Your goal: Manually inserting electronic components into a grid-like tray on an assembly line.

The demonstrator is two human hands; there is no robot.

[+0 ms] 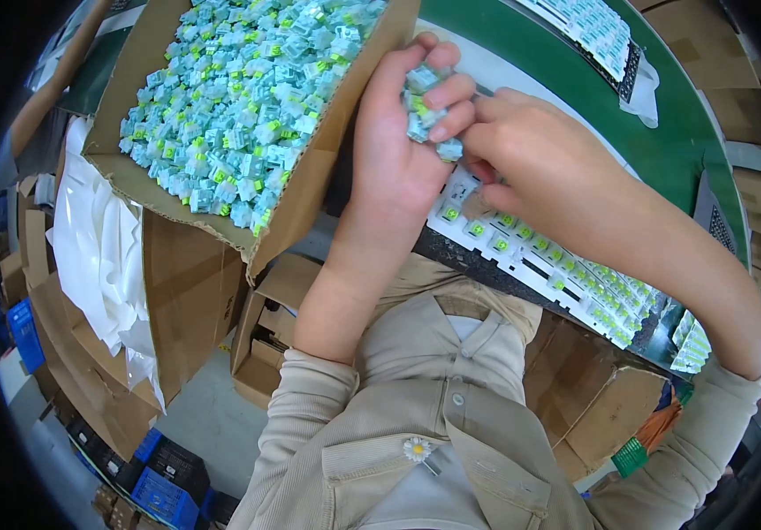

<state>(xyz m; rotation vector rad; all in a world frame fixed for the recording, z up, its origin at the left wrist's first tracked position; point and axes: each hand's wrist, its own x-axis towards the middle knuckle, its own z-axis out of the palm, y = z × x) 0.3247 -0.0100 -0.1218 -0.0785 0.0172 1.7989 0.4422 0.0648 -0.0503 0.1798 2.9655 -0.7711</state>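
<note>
My left hand (389, 146) is turned palm up and curled around several pale blue keyboard switches (419, 115) with yellow-green centres. Against its fingers rests my right hand (531, 146), bent over the end of a white keyboard plate (511, 262). The right fingertips are drawn together, and whatever they hold is hidden. Rows of switches (557, 256) fill much of the plate below that hand. Just left of my left wrist stands an open cardboard box (305, 181), heaped with loose switches (239, 97) of the same kind.
On the green tabletop (681, 115), another switch-filled board (588, 35) lies at the far right. White plastic sheeting (98, 256) hangs beside the box. Cardboard boxes (593, 397) and blue crates (164, 496) stand lower down. Another person's arm (62, 75) shows at upper left.
</note>
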